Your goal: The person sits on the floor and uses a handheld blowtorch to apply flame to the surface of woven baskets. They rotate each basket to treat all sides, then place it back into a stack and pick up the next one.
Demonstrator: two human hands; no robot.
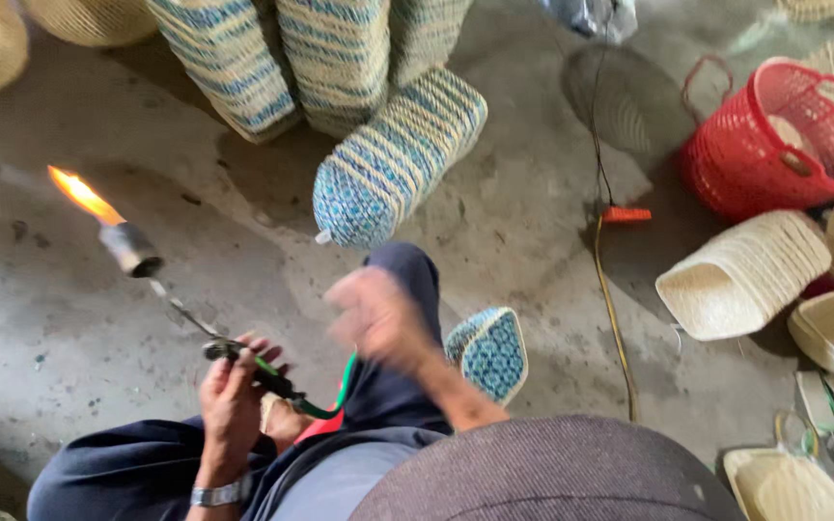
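Left hand (232, 400) grips a lit torch (132, 249); blurred right hand (378, 318) seems spread, empty, near blue woven basket (396, 159).

My left hand (229, 400) grips torch (161, 289): dull grey metal nozzle, thin metal tube, glossy green hose. Blue-and-cream baskets (393, 164) coarse woven fibre, matt. Red basket (784, 135) shiny moulded plastic. Pale baskets (745, 275) dry matt weave. Floor (50, 318) rough stained concrete. Wristwatch (219, 495) polished metal. Trousers (127, 473) dark soft cloth
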